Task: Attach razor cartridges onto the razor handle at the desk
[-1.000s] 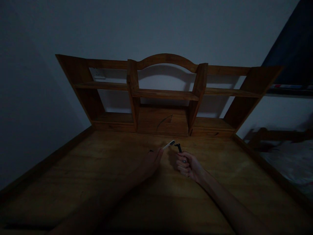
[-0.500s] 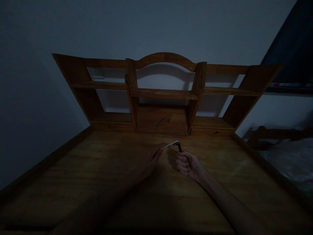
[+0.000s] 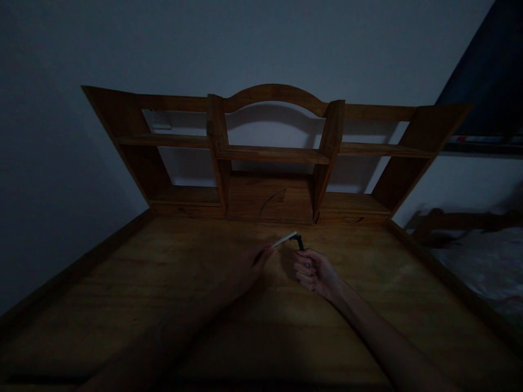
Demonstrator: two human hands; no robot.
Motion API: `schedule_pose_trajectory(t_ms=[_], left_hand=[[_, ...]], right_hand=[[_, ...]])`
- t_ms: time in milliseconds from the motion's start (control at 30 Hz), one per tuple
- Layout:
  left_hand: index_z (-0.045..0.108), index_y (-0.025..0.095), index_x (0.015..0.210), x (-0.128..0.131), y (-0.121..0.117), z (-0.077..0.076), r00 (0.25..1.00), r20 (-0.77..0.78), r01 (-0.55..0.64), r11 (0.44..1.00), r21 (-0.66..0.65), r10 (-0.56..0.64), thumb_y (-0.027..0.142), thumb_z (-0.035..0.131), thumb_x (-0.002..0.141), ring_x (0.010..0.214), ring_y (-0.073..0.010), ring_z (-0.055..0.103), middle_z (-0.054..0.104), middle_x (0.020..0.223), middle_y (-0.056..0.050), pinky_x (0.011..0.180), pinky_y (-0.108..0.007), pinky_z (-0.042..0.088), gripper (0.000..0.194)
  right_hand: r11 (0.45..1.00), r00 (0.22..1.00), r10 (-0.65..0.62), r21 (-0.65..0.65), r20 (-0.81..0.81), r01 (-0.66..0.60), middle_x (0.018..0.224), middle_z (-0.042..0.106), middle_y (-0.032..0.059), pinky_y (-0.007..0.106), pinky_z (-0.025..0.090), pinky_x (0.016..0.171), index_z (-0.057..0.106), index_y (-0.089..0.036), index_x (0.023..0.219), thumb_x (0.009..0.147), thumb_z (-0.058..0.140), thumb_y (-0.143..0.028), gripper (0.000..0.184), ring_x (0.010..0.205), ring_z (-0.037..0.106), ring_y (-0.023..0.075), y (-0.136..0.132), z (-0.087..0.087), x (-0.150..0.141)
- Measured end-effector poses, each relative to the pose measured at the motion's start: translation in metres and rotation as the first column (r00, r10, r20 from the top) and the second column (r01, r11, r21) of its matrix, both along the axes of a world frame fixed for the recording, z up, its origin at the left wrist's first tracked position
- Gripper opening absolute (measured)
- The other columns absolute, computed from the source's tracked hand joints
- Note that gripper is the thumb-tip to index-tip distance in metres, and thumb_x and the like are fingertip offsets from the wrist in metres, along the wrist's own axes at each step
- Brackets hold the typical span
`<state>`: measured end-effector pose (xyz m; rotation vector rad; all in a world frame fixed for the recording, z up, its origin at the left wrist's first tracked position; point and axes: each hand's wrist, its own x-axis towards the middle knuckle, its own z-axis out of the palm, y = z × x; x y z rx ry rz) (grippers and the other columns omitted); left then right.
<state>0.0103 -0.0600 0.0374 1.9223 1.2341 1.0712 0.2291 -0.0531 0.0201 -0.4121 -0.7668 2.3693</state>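
Observation:
My left hand (image 3: 254, 264) is closed, pinching a slim white stick (image 3: 285, 238) between thumb and fingers. The stick slants up to the right, and its far end is beside the bent head of a small black tool (image 3: 301, 243). The dim light hides the tool's exact kind and whether the two touch. My right hand (image 3: 312, 271) is wrapped round the tool's handle, which sticks up out of the fist. Both hands are over the wooden desktop (image 3: 188, 261).
A wooden shelf unit (image 3: 273, 155) with open compartments and low drawers stands at the back of the desk, against a pale wall (image 3: 261, 43). Raised wooden edges (image 3: 449, 280) run along the desk's sides. To the right lies pale crumpled fabric (image 3: 486, 261). A dark curtain-like sheet (image 3: 486, 71) hangs at upper right.
The white stick has turned slightly and shows a broader face. The black tool's head has shifted a little against its tip. Both hands keep nearly the same place.

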Motion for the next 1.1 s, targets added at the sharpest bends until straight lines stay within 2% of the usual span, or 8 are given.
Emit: schedule_pose_trajectory(t_ms=[200,467,533,633,767,967,1100], left_hand=[[0.066,0.021,0.106,0.0,0.003,-0.002,1.0,-0.014,0.007,1.0,-0.008,-0.008,0.046,0.042,0.09,0.087,-0.0195,0.062,0.069,0.098,-0.003,0.078,-0.03,0.047,0.038],[0.069,0.019,0.099,-0.001,0.003,-0.001,0.992,0.058,0.119,0.987,-0.106,-0.113,0.049,0.043,0.089,0.079,-0.018,0.058,0.068,0.088,-0.003,0.071,-0.027,0.043,0.041],[0.069,0.017,0.097,-0.001,0.004,-0.002,0.985,0.105,0.152,0.975,-0.163,-0.136,0.051,0.045,0.087,0.07,-0.0156,0.054,0.064,0.078,-0.003,0.062,-0.024,0.04,0.043],[0.067,0.016,0.097,-0.001,0.008,-0.008,0.962,0.216,0.224,0.937,-0.269,-0.168,0.055,0.048,0.084,0.054,-0.0105,0.043,0.05,0.062,0.001,0.048,-0.021,0.031,0.046],[0.065,0.017,0.094,0.0,0.013,-0.02,0.931,0.317,0.284,0.903,-0.323,-0.179,0.055,0.05,0.083,0.047,-0.0076,0.036,0.041,0.057,0.004,0.042,-0.019,0.024,0.042],[0.057,0.018,0.084,0.007,0.01,-0.021,0.892,0.427,0.316,0.883,-0.348,-0.151,0.051,0.054,0.081,0.043,-0.0051,0.032,0.039,0.056,0.007,0.039,-0.016,0.023,0.034],[0.046,0.02,0.081,0.008,0.007,-0.015,0.837,0.545,0.317,0.857,-0.406,-0.052,0.05,0.058,0.079,0.041,-0.0039,0.027,0.035,0.057,0.009,0.035,-0.014,0.019,0.032]], right_hand=[[1.0,1.0,0.002,-0.004,0.026,-0.002,0.044,0.022,-0.0087,0.02,0.014,0.028,0.029,-0.021,0.059,0.082,0.05,-0.034,0.034,0.034,0.013,0.0074,0.0,-0.001,0.0],[1.0,0.996,-0.007,0.007,0.094,0.007,0.043,0.021,-0.0091,0.02,0.015,0.027,0.029,-0.021,0.058,0.081,0.051,-0.033,0.034,0.032,0.013,0.0074,0.001,-0.006,0.001],[1.0,0.993,-0.015,0.004,0.12,0.014,0.043,0.02,-0.0094,0.02,0.015,0.027,0.029,-0.021,0.058,0.081,0.051,-0.033,0.035,0.032,0.012,0.0072,0.0,-0.005,0.001],[1.0,0.987,-0.021,0.008,0.158,0.02,0.043,0.021,-0.0095,0.02,0.014,0.027,0.028,-0.021,0.058,0.08,0.052,-0.034,0.035,0.032,0.011,0.0071,-0.001,-0.003,0.001],[0.998,0.977,-0.056,0.032,0.205,0.05,0.043,0.02,-0.01,0.019,0.013,0.027,0.029,-0.021,0.058,0.078,0.054,-0.036,0.035,0.032,0.011,0.0065,0.0,-0.003,0.0],[0.985,0.959,-0.14,0.132,0.246,0.11,0.043,0.02,-0.0101,0.019,0.011,0.029,0.03,-0.021,0.058,0.078,0.055,-0.037,0.036,0.033,0.012,0.0063,0.001,-0.002,-0.002],[0.935,0.888,-0.3,0.293,0.349,0.2,0.046,0.021,-0.01,0.019,0.007,0.032,0.032,-0.021,0.059,0.08,0.057,-0.041,0.039,0.035,0.013,0.0052,-0.002,0.001,-0.005]])
